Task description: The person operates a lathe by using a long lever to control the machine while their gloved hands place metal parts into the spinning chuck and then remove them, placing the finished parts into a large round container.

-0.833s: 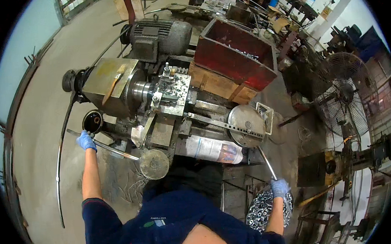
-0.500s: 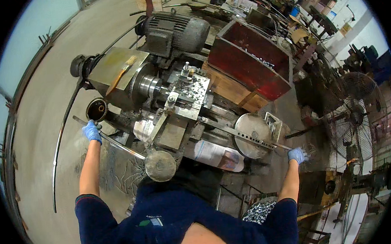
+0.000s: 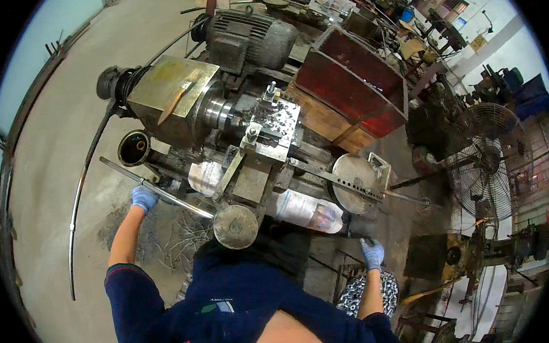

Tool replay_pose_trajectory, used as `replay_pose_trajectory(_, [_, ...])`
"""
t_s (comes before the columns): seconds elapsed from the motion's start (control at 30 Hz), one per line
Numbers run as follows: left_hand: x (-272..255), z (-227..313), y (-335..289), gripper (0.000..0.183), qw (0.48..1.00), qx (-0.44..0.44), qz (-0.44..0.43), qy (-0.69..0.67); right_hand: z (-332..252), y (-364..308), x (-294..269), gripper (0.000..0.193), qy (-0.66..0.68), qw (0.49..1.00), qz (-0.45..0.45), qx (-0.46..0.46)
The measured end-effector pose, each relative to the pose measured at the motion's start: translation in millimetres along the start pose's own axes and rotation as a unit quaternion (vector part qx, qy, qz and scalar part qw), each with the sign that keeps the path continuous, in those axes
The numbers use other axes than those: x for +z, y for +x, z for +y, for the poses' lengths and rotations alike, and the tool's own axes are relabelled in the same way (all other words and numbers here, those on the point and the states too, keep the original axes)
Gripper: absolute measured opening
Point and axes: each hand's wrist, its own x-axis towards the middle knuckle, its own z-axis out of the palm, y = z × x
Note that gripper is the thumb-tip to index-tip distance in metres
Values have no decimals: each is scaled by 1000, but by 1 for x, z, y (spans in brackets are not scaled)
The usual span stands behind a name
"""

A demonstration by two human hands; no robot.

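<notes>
My left hand (image 3: pixel 144 198), in a pale blue glove, is just below a long metal lever bar (image 3: pixel 176 200). The bar slants down to a round metal disc (image 3: pixel 236 226) at the front of a small lathe. Whether the fingers grip the bar is hard to see. My right hand (image 3: pixel 372 254), gloved alike, hovers over a basket of small shiny metal parts (image 3: pixel 365 293), its fingers loosely apart and no object visible in them. The lathe's chuck (image 3: pixel 218 112) and its tool slide (image 3: pixel 276 130), scattered with dark chips, lie ahead.
A brush (image 3: pixel 176 102) lies on the headstock cover (image 3: pixel 172 78). Behind stand a motor (image 3: pixel 250 41) and a red bin (image 3: pixel 350 76) on a wooden block. To the right are a thin handle rod (image 3: pixel 407 197) by a handwheel (image 3: pixel 354 183) and a large fan (image 3: pixel 490 162). Metal shavings (image 3: pixel 179 240) litter the floor.
My right hand has left the handle rod at the right and come inward and down to the basket. My left hand has shifted slightly right and lower along the lever bar.
</notes>
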Motion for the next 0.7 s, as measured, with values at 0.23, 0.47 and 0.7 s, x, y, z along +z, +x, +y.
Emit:
replay_pose_trajectory(0.23, [17,92,-16,29,945,-265,95,-169,-23,-36,1,43,109,993,-21,-32])
replay_pose_trajectory(0.47, [-24,41,-3,27,997,-13,-72,-24,-93,-26,-72,31,163,977,11,-133])
replay_pose_trajectory(0.7, [-18,12,-26,40,977,-59,-130,-157,-277,-26,-140,30,233,895,23,-380])
